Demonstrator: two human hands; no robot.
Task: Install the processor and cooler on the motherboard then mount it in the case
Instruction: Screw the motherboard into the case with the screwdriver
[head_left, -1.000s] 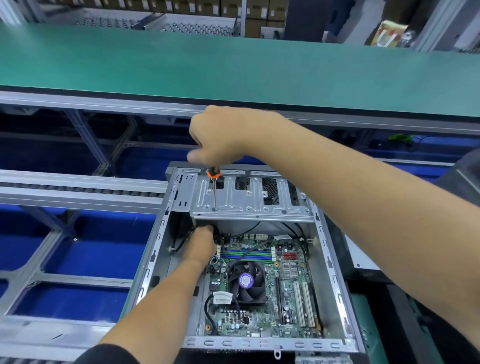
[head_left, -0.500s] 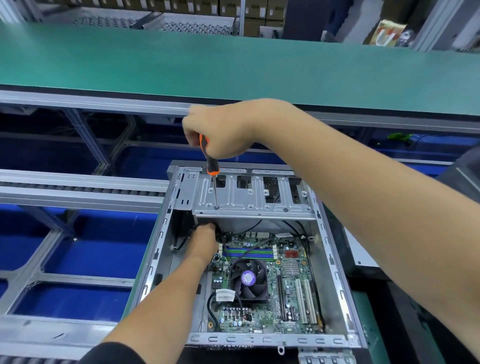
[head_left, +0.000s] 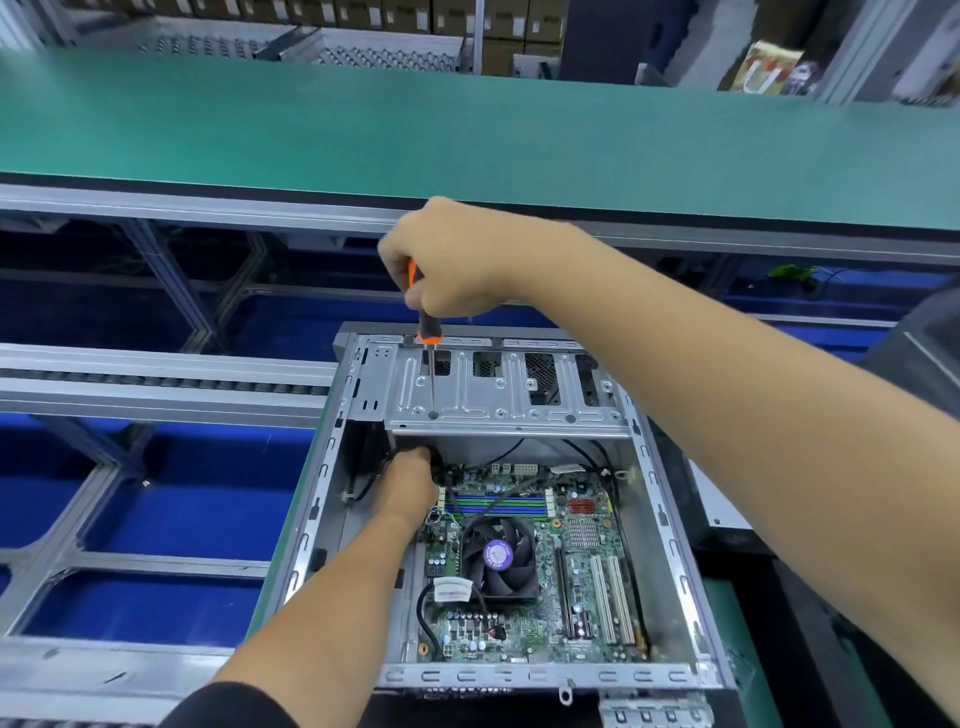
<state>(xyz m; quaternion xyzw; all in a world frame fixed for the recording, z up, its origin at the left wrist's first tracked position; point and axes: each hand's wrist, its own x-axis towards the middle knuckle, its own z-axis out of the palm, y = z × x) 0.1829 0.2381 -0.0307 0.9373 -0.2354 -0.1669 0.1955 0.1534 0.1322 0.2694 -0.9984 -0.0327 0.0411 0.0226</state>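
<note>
Right hand (head_left: 457, 257) is lifting higher, gripping the screwdriver (head_left: 427, 332); left hand (head_left: 410, 480) grip unclear; motherboard (head_left: 530, 561), cooler (head_left: 498, 558) seated, screwing remaining.

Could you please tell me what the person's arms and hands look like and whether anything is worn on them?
Both hands, the left hand and the right hand, are bare, without gloves, rings or a watch. The forearms are bare too. Only a dark sleeve shows at the left upper arm.

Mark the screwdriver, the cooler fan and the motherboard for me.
screwdriver (head_left: 429, 330): head view, lower handle.
cooler fan (head_left: 498, 555): head view, purple hub label.
motherboard (head_left: 584, 566): head view, bare board right of fan.
</note>
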